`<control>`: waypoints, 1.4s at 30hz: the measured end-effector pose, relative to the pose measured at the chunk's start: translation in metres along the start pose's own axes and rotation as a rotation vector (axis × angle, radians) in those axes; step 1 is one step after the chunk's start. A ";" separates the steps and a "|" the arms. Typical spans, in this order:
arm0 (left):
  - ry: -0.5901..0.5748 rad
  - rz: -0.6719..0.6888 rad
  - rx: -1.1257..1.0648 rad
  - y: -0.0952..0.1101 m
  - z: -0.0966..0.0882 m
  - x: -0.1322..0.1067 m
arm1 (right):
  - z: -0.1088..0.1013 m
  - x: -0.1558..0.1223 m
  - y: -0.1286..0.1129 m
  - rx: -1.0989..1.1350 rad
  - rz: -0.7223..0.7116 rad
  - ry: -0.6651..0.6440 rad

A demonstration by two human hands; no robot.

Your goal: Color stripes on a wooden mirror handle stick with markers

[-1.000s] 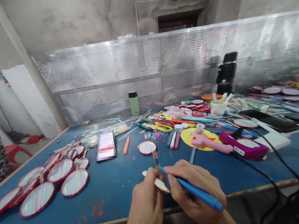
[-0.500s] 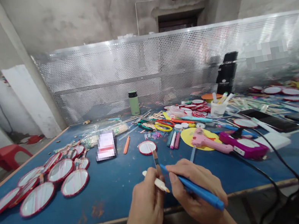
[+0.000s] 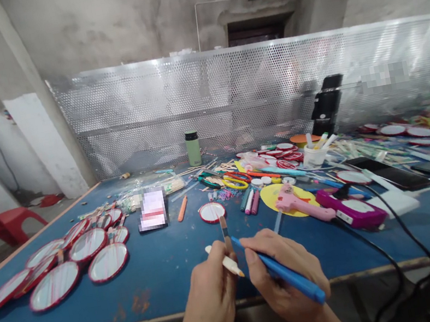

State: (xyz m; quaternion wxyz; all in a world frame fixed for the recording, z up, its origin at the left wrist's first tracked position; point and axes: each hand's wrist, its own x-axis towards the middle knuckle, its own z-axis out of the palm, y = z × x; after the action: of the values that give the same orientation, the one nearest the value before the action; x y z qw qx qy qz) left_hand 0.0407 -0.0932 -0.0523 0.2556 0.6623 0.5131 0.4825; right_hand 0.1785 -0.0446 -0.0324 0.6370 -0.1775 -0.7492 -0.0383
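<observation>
My left hand (image 3: pixel 215 288) is closed around a flat wooden stick (image 3: pixel 224 228) that carries a round white disc with a red rim (image 3: pixel 212 212). A slim white pen-like piece with an orange tip (image 3: pixel 232 266) is also held across those fingers. My right hand (image 3: pixel 288 270) is closed on a blue marker (image 3: pixel 294 277), its front end close to the wooden stick; I cannot tell if they touch. Beyond the hands lie several markers (image 3: pixel 249 201), an orange marker (image 3: pixel 182 209) and a pink glue gun (image 3: pixel 301 204) on a yellow disc (image 3: pixel 270 201).
Red-rimmed discs (image 3: pixel 55 285) are piled at the left, near a phone (image 3: pixel 152 210). A green bottle (image 3: pixel 193 149) stands at the back. Scissors (image 3: pixel 236 181), a white cup of pens (image 3: pixel 314 155), a purple tape-like device (image 3: pixel 350 209) and black cables (image 3: pixel 380 248) occupy the right.
My right hand and the blue marker have shifted very slightly to the right. The left hand's grip looks the same.
</observation>
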 end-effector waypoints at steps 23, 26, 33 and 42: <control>-0.001 -0.006 -0.029 -0.003 0.002 0.000 | 0.001 0.001 0.000 0.046 -0.002 -0.034; -0.009 -0.019 -0.033 -0.002 0.002 -0.001 | 0.001 0.000 0.002 0.036 -0.012 -0.014; -0.002 -0.009 -0.024 -0.002 0.002 -0.002 | 0.000 0.000 0.001 0.051 0.003 -0.026; -0.026 -0.046 -0.017 -0.003 -0.001 0.001 | -0.047 0.033 0.076 -0.319 0.023 -0.244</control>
State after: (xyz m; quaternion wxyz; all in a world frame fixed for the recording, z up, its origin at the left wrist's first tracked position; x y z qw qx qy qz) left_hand 0.0391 -0.0914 -0.0540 0.2788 0.6545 0.5207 0.4720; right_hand 0.2421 0.0202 -0.0049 0.5057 -0.2882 -0.8031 -0.1274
